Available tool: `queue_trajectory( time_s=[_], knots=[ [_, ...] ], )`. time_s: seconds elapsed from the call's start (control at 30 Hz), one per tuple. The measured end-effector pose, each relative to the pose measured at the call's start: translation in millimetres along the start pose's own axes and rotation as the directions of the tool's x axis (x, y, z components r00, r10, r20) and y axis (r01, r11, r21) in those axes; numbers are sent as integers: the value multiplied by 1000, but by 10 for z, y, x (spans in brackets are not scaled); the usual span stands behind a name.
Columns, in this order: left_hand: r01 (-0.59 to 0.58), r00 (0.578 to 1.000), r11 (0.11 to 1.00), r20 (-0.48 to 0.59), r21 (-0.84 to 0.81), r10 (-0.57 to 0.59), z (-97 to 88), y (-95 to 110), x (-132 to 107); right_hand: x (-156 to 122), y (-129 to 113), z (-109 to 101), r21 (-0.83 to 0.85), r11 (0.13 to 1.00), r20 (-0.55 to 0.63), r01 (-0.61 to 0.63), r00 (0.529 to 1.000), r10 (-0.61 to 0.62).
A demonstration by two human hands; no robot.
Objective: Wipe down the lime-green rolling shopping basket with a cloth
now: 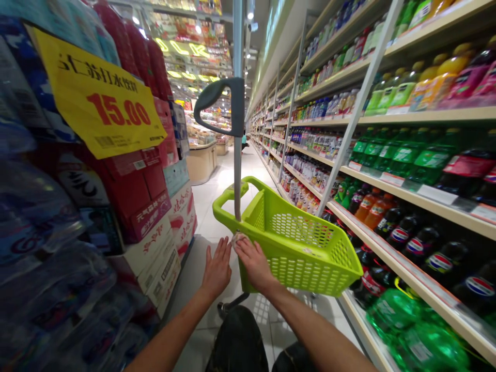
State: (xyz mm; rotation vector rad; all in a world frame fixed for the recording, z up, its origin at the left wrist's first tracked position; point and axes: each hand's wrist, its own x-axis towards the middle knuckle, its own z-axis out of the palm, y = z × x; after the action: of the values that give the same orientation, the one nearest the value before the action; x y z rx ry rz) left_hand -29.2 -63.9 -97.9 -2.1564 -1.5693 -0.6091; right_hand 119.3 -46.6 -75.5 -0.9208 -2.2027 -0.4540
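Observation:
A lime green shopping basket [333,268] on wheels stands in the aisle ahead of me, with a grey pull handle [237,155] rising from its near end. My right hand [253,261] presses a small pale cloth [237,237] against the basket's near rim at the foot of the handle. My left hand [217,268] hovers just left of it with its fingers stretched out and spread, holding nothing. The basket looks empty.
Shelves of soft drink bottles [406,155] run along the right. Stacked cartons and wrapped bottle packs [147,206] with a yellow 15.00 price sign [101,103] stand on the left. The tiled aisle [217,191] continues ahead toward display counters.

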Motion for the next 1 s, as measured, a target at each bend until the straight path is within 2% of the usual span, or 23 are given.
queue_trajectory(
  time_s=[0.1,0.2,0.27,0.33,0.4,0.47,0.53,0.63,0.7,0.77,0.83,0.93,1.0],
  knots=[
    [38,999,999,7,5,-38,-15,-62,15,218,-14,-124,7,998,-80,-70,994,70],
    [84,996,996,2,-1,-84,-114,-90,87,390,3,-205,16,996,-75,-92,993,93],
    [102,995,995,-11,-4,-102,-216,-87,150,415,8,-204,39,997,-56,-64,996,67],
    [97,995,995,-24,-7,-97,-314,-66,217,422,5,-187,67,996,-88,-62,994,68],
    [81,996,997,-41,-10,-81,-383,-24,289,448,7,-173,80,989,-141,-124,981,135],
    [60,997,998,-54,-12,-61,-417,32,360,460,39,-168,60,977,-144,-203,967,209],
    [20,998,1000,-51,-18,-21,-428,89,421,383,131,-176,8,971,-95,-238,967,237],
    [-78,997,996,-12,-38,78,-430,160,479,53,410,-240,-99,953,-21,-287,958,287],
    [-129,991,990,23,-50,130,-426,204,505,-198,631,-310,-181,908,-2,-378,924,384],
    [-167,984,984,55,-56,170,-414,258,537,-337,777,-355,-227,863,-10,-452,887,462],
    [-194,976,980,88,-49,198,-392,323,584,-307,778,-335,-199,871,-24,-448,891,453],
    [-194,971,981,140,-5,193,-356,414,667,-89,573,-214,-123,932,-63,-342,940,337],
    [-184,971,982,162,31,177,-347,442,708,-20,461,-162,-120,946,-85,-302,952,294]
  ],
)
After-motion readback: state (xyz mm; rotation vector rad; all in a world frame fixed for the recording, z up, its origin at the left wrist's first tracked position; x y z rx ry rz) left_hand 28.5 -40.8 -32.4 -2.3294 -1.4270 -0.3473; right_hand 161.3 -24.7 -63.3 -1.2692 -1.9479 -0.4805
